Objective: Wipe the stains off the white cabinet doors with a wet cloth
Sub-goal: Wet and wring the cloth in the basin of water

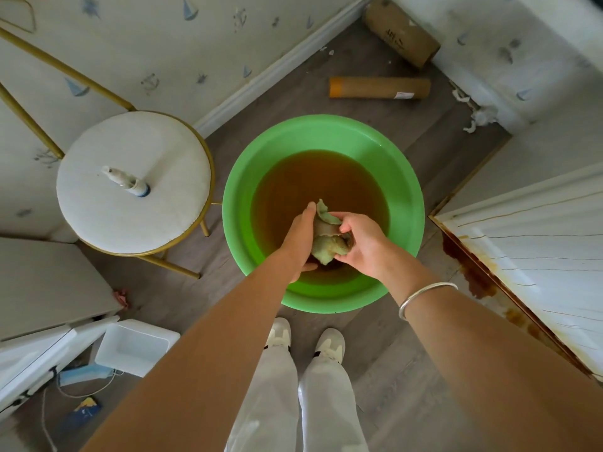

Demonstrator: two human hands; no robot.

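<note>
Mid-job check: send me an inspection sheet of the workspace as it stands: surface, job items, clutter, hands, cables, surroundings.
Surface: grey wood-look floor, with white scraps by the far wall.
Job's things: green basin on the floor, holding brown murky water; greenish cloth held over it; white cabinet door at right, brown stains along its edge.
Clutter: two cardboard tubes beyond the basin; white tray and blue face mask at lower left.
Grippers: left hand and right hand both grip the cloth.
Cables: thin white cord on the floor, lower left.
Surroundings: round white stool left of the basin, a spray bottle lying on it; sailboat wallpaper behind.
</note>
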